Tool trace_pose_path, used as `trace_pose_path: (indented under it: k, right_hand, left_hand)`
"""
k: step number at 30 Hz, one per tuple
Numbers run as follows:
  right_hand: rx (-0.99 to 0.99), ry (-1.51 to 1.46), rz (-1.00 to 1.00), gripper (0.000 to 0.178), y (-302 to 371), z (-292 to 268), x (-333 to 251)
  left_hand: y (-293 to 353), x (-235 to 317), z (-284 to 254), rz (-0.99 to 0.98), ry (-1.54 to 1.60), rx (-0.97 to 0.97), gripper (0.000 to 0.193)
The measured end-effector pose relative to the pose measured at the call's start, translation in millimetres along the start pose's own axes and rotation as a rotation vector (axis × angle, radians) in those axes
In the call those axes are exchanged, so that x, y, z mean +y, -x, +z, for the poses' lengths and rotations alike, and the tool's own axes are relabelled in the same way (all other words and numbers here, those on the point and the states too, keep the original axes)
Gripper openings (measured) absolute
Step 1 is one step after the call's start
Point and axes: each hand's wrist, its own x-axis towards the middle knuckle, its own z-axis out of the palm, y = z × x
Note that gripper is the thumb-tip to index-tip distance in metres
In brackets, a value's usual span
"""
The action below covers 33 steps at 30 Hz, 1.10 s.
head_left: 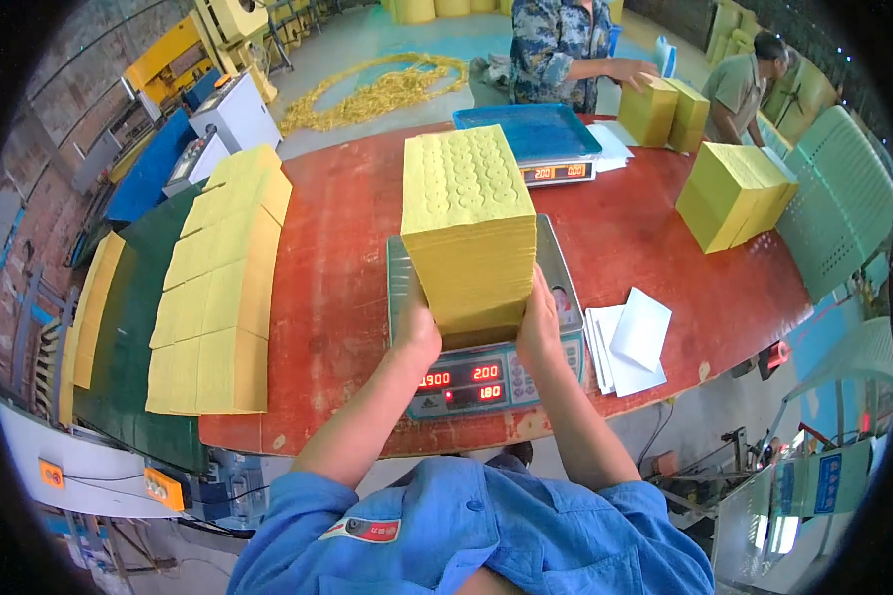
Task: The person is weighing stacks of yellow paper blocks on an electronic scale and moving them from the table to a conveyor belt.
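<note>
A tall block of stacked yellow paper (pixel 471 258), its top sheet embossed with rows of round coin-like marks, is at the digital scale (pixel 556 253) in front of me. My left hand (pixel 419 327) presses against its lower left side. Against the lower right side lies my right hand (pixel 539 317), so the block is gripped between both palms. The fingers are partly hidden behind the paper. Red digits glow on the scale's display panel (pixel 466 385) below the block. Whether the block rests fully on the scale's pan or is slightly raised, I cannot tell.
Rows of yellow paper blocks (pixel 213 297) line the red table's (pixel 332 248) left side. White sheets (pixel 640 332) lie right of the scale. Beyond stands a second scale (pixel 526 129). More blocks (pixel 734 193) and a green plastic chair (pixel 843 188) are at right. Two people work across the table.
</note>
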Motion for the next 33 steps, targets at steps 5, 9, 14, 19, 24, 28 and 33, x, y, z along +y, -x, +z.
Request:
trace_pose_path:
  k: [5,9,14,19,24,28,33]
  right_hand:
    - [0.071,-0.009,-0.048,0.050,33.9,-11.3,-6.7]
    - [0.157,-0.014,-0.054,0.050,47.8,-20.8,-12.3]
    - [0.235,0.052,-0.076,0.040,60.8,-47.8,-4.9]
    - [0.327,-0.045,0.098,0.032,91.5,-64.1,26.4]
    - [0.258,-0.438,0.272,0.035,78.6,-47.2,15.5]
    - [0.227,-0.430,0.318,0.038,73.0,-52.7,11.3]
    - [0.222,-0.421,0.359,0.038,69.9,-69.3,-13.1]
  left_hand:
    - [39.4,-13.8,7.9,-0.132,0.055,0.025,0.060]
    - [44.9,-8.6,17.9,-0.206,0.019,-0.018,0.057]
    - [27.4,45.4,23.7,-0.183,0.008,-0.148,0.061]
    - [22.4,121.5,59.1,-0.133,-0.138,-0.423,0.060]
    - [16.2,130.7,65.2,-0.284,-0.407,-0.410,0.061]
    - [13.3,126.4,59.2,-0.437,-0.276,-0.362,0.059]
    - [23.1,113.5,60.1,-0.465,-0.214,-0.311,0.054]
